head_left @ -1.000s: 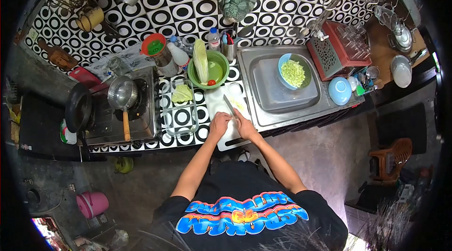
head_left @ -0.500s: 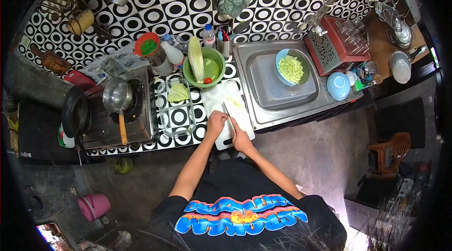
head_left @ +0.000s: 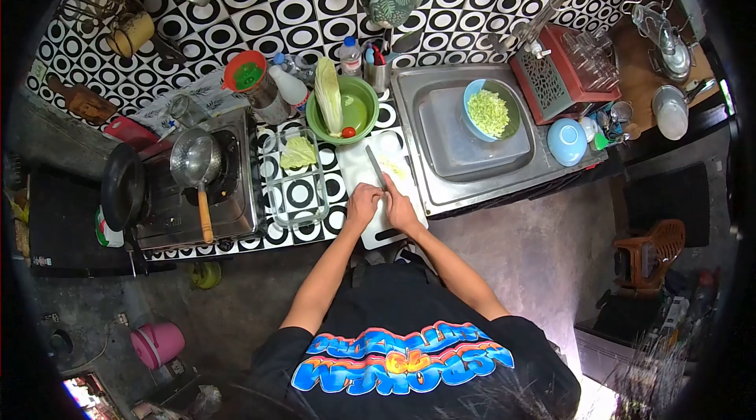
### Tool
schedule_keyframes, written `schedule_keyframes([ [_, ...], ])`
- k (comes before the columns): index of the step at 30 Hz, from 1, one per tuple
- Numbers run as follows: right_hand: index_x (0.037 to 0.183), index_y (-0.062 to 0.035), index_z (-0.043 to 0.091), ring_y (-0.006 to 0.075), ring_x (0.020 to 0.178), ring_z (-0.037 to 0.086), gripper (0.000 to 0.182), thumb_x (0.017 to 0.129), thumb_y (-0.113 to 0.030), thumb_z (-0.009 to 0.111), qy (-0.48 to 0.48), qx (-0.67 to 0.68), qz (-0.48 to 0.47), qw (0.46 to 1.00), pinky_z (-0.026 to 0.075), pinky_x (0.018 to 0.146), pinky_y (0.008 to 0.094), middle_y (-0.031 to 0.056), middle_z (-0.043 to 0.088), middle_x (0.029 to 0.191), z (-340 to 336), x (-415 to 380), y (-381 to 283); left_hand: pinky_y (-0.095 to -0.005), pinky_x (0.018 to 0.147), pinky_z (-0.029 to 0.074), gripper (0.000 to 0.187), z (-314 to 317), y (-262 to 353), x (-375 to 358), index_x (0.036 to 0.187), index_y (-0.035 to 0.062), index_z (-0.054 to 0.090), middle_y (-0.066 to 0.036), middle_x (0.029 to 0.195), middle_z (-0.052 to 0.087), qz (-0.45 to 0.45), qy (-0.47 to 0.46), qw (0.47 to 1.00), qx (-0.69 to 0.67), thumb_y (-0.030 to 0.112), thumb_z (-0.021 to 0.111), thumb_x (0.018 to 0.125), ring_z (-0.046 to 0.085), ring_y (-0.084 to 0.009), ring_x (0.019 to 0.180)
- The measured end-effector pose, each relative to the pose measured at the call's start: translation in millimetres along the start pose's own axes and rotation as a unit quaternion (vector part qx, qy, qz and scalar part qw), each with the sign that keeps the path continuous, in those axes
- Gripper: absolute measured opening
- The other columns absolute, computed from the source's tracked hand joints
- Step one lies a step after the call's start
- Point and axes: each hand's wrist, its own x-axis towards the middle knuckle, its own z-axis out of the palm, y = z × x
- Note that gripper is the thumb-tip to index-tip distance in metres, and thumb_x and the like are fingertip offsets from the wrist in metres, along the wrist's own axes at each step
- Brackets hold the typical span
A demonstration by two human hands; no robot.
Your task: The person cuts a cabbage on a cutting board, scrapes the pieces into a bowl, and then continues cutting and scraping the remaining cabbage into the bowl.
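Note:
My right hand is wrapped round the handle of a knife, whose blade points away over the white cutting board. Close beside it, my left hand is closed over the board at the near end of the blade; what its fingers hold, if anything, is hidden. Small pale green cut bits lie on the board to the right of the blade. Left of the board, a piece of cabbage rests in a clear glass dish.
Behind the board stands a green basin with a long cabbage and a tomato. A sink at the right holds a bowl of chopped greens. A pan sits on the stove.
The knife blade has swung and now reaches farther away over the board. My right hand has shifted slightly nearer the back, and both hands remain close together.

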Motion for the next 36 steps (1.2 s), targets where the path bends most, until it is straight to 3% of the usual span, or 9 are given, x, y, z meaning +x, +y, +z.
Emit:
schedule_keyframes([
  [6,0.157,-0.0198,0.026,0.0548,0.088,0.063,0.061,0.100,-0.011,0.044,-0.058,-0.027,-0.028,0.998,0.050,0.079,0.0565,0.0354,0.065,0.092,-15,10,15,-0.0409,0.089,0.052,0.010,-6,3,-3,0.089,0.0044,0.076,-0.010,0.098,0.073,0.008,-0.010,1.000,0.004,0.008,0.067,0.085,0.063,-0.0308,0.100],
  [9,0.157,-0.0177,0.025,0.0539,0.094,0.063,0.062,0.099,-0.008,0.043,-0.096,-0.028,0.041,0.994,0.050,0.085,0.0547,0.0369,0.064,0.103,-28,-8,-11,-0.0411,0.089,0.051,0.011,-6,-3,-3,0.090,0.0039,0.075,-0.011,0.097,0.073,0.003,-0.015,1.000,0.005,0.008,0.067,0.084,0.064,-0.0317,0.098],
  [12,0.157,-0.0159,0.026,0.0539,0.092,0.063,0.062,0.099,-0.008,0.043,-0.048,-0.005,-0.018,0.999,0.049,0.083,0.0544,0.0382,0.063,0.102,-12,-24,-2,-0.0417,0.088,0.051,0.011,-5,-5,0,0.089,0.0033,0.075,-0.011,0.095,0.073,0.016,-0.014,1.000,0.008,0.009,0.067,0.084,0.064,-0.0326,0.096],
  [13,0.157,-0.0147,0.026,0.0539,0.084,0.063,0.062,0.098,-0.007,0.043,-0.051,-0.007,-0.003,0.999,0.049,0.078,0.0551,0.0371,0.064,0.089,-11,-30,-4,-0.0419,0.087,0.051,0.011,-6,-6,1,0.089,0.0030,0.075,-0.012,0.095,0.072,0.023,-0.012,1.000,0.009,0.009,0.067,0.083,0.064,-0.0328,0.095],
  [19,0.157,-0.0161,0.027,0.0543,0.071,0.061,0.063,0.097,-0.006,0.044,-0.035,-0.016,0.009,0.999,0.047,0.069,0.0570,0.0347,0.062,0.074,-5,-40,-14,-0.0433,0.088,0.050,0.010,-3,-6,-1,0.087,0.0005,0.073,-0.015,0.094,0.072,0.008,-0.001,1.000,-0.012,0.006,0.069,0.081,0.064,-0.0352,0.095],
  [22,0.157,-0.0293,0.025,0.0551,0.078,0.063,0.065,0.098,-0.009,0.043,-0.032,-0.009,0.042,0.999,0.047,0.074,0.0606,0.0344,0.063,0.076,2,-38,-11,-0.0437,0.087,0.049,0.009,-3,-9,0,0.087,-0.0007,0.072,-0.016,0.092,0.071,0.024,0.000,1.000,-0.015,0.004,0.068,0.080,0.063,-0.0359,0.094],
  [25,0.157,-0.0254,0.026,0.0538,0.070,0.062,0.065,0.097,-0.008,0.045,-0.026,-0.058,0.024,0.998,0.046,0.068,0.0596,0.0337,0.062,0.073,8,-27,-7,-0.0433,0.086,0.051,0.010,-2,-8,-2,0.084,0.0012,0.073,-0.014,0.089,0.070,0.008,0.001,1.000,0.012,0.006,0.064,0.082,0.063,-0.0341,0.095],
  [31,0.157,-0.0281,0.027,0.0549,0.078,0.062,0.065,0.097,-0.009,0.045,-0.071,-0.123,-0.005,0.990,0.048,0.073,0.0611,0.0344,0.064,0.082,1,-3,-12,-0.0442,0.088,0.050,0.012,-7,-4,-3,0.089,0.0015,0.073,-0.015,0.091,0.068,0.024,-0.012,0.999,0.021,0.004,0.063,0.082,0.061,-0.0354,0.097],
  [36,0.157,-0.0252,0.027,0.0550,0.085,0.062,0.065,0.097,-0.008,0.046,-0.065,-0.069,0.004,0.995,0.050,0.078,0.0589,0.0355,0.065,0.088,-12,0,-5,-0.0428,0.089,0.049,0.014,-8,-9,-6,0.093,-0.0002,0.073,-0.015,0.100,0.071,0.053,0.009,0.998,-0.020,0.005,0.069,0.081,0.062,-0.0339,0.098],
])
